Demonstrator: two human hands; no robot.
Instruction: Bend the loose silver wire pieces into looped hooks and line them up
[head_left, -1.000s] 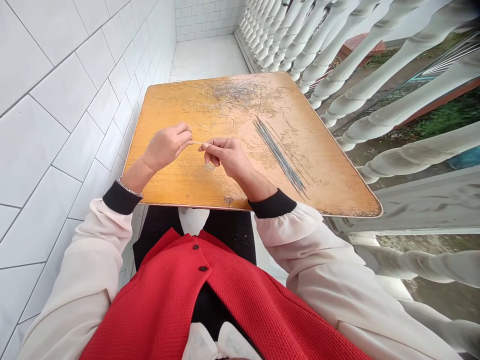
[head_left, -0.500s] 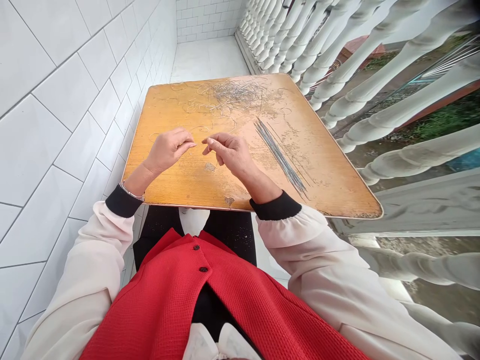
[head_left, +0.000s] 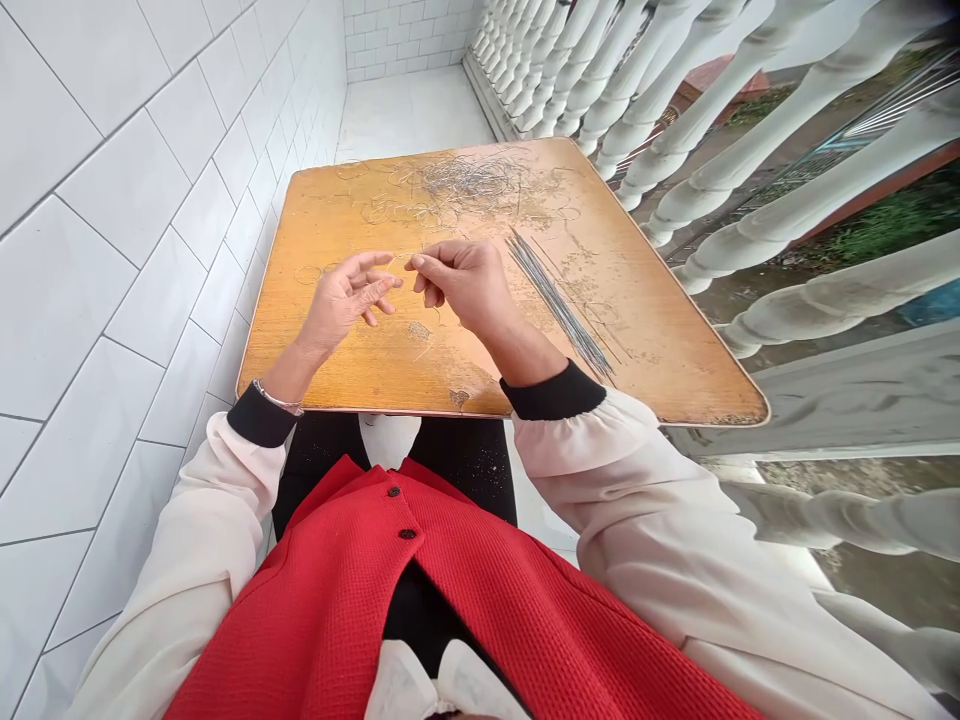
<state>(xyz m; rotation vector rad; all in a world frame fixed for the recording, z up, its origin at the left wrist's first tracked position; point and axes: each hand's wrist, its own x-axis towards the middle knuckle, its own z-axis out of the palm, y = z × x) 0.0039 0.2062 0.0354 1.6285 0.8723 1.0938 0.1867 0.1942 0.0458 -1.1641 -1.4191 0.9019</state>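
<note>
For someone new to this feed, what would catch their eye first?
Probably the red top, filling the bottom middle of the view. Next come the left hand and right hand, close together above the table. Beyond them lies a wiry tangle near the table's far edge, with a straight grey bundle to the right.

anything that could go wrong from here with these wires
The thin strand seems pinched only in the right hand, with the left hand open beside it, so it might slip free.

The bundle of thin straight rods lies beside the right forearm in view; a sweep of that arm could scatter it.

The tangled heap of wires has loose loops that could snag.
</note>
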